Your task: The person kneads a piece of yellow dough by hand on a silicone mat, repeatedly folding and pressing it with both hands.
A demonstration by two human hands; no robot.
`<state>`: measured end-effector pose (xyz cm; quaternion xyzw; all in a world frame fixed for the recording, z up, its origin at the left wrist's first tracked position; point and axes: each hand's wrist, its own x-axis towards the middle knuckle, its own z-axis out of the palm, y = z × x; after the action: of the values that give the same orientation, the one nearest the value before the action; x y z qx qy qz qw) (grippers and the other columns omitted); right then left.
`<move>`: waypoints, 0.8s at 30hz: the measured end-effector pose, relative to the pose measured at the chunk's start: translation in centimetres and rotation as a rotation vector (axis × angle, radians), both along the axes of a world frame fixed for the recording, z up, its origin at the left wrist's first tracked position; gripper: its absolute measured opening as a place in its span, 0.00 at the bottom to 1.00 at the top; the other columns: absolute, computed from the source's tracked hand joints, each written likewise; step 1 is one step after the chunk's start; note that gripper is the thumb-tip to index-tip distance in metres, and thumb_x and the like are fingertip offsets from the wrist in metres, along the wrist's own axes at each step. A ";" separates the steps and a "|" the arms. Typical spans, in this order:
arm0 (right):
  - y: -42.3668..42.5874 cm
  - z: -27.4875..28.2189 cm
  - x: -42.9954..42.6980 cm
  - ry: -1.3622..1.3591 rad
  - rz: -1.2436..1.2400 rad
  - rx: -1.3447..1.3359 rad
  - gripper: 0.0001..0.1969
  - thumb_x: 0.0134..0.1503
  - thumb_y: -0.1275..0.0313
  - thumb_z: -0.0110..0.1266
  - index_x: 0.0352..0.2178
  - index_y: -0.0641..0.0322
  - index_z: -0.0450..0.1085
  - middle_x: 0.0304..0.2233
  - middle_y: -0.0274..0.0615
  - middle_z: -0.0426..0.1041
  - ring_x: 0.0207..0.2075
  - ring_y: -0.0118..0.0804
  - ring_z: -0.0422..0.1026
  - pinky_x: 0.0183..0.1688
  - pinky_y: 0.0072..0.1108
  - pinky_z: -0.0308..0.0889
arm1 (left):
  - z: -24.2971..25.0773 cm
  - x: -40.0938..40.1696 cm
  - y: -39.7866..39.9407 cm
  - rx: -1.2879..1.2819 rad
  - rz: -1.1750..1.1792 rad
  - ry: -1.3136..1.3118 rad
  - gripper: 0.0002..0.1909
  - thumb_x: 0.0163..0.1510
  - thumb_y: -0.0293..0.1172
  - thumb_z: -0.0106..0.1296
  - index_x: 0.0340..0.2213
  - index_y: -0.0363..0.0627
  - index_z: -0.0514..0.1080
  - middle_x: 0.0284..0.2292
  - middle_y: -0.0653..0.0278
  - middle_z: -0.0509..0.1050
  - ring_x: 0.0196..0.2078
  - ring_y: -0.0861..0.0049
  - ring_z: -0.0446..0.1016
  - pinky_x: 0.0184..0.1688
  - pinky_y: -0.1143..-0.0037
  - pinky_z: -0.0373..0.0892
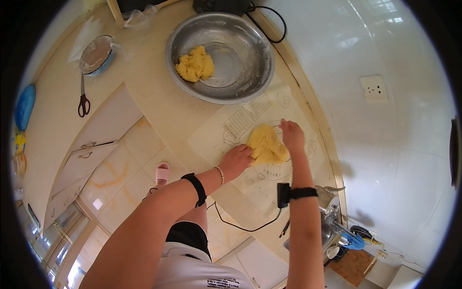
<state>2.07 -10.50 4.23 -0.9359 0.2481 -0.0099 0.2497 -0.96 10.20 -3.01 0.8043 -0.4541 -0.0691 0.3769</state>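
Observation:
A lump of yellow dough [266,146] lies on a translucent printed kneading mat [213,132] on the counter. My left hand [237,160] rests against the dough's lower left edge, its fingers curled onto it. At the dough's right side, my right hand [291,134] is raised with fingers bent together; whether it pinches any dough cannot be told. Beyond the mat stands a large stainless steel basin [238,72] with floury residue on its wall, and a second, rougher piece of yellow dough [195,64] sits in its left part.
Scissors [83,103] lie at the left beside a blue bowl [103,65] under plastic film. A tiled wall with a socket [374,89] borders the counter on the right. Near my right forearm are a metal kettle [326,200] and a sink; a wooden cutting board [352,266] is farther down.

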 end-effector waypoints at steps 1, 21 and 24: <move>1.0 -2.0 -0.1 -0.001 -0.001 0.002 0.20 0.54 0.55 0.43 0.24 0.61 0.72 0.16 0.48 0.69 0.21 0.47 0.67 0.27 0.31 0.62 | -0.1 0.0 -0.1 0.000 -0.015 -0.010 0.08 0.37 0.30 0.56 0.25 0.48 0.73 0.33 0.69 0.67 0.42 0.73 0.63 0.45 0.77 0.62; -1.5 -6.5 4.6 -0.122 0.062 -0.425 0.15 0.53 0.66 0.46 0.15 0.63 0.62 0.19 0.47 0.64 0.24 0.49 0.64 0.27 0.37 0.60 | -0.2 -0.4 1.1 -0.057 -0.062 0.126 0.09 0.37 0.29 0.54 0.26 0.45 0.73 0.37 0.68 0.68 0.45 0.72 0.63 0.48 0.75 0.62; -1.3 -6.4 2.4 -0.157 -0.007 -0.392 0.15 0.54 0.66 0.45 0.18 0.64 0.64 0.20 0.46 0.64 0.26 0.49 0.64 0.29 0.36 0.59 | -1.1 -0.8 -0.3 -0.061 -0.047 0.049 0.08 0.38 0.29 0.54 0.26 0.45 0.73 0.35 0.68 0.68 0.44 0.73 0.63 0.48 0.76 0.61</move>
<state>4.44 -11.80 -2.14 -0.9621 0.2245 -0.1316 0.0815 -1.80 9.86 -4.06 0.7795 -0.4655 -0.0839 0.4107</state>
